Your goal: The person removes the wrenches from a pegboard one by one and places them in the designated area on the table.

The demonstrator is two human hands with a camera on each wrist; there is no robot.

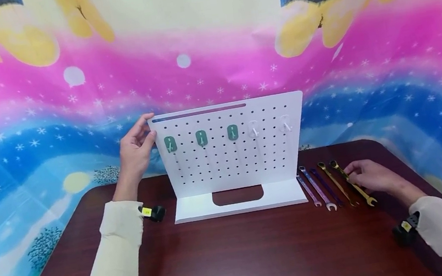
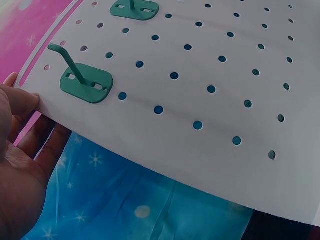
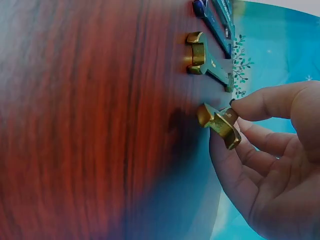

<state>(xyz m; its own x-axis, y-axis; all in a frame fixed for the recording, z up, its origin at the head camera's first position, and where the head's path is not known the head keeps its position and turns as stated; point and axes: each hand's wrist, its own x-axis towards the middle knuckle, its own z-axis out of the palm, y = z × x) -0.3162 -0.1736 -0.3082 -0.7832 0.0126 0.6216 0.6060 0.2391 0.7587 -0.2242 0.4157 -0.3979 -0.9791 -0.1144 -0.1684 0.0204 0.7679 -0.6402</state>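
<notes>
A white pegboard [image 1: 231,155] stands upright on the table, with green hooks [image 1: 202,138] and clear hooks [image 1: 285,123] across its upper part. My left hand [image 1: 134,149] grips the board's upper left edge, thumb on the front and fingers behind, beside a green hook [image 2: 87,82]. On the right, my right hand [image 1: 370,176] pinches a gold wrench [image 1: 355,185] between thumb and fingers. Its open end [image 3: 220,125] points toward the camera in the right wrist view. A second gold wrench [image 1: 334,183] lies just left of it.
Left of the gold wrenches lie a dark purple wrench [image 1: 328,187] and silvery wrenches [image 1: 317,188], close by the pegboard's right side. The dark red-brown table [image 1: 236,257] has rounded far corners. A colourful printed cloth [image 1: 213,78] hangs behind it.
</notes>
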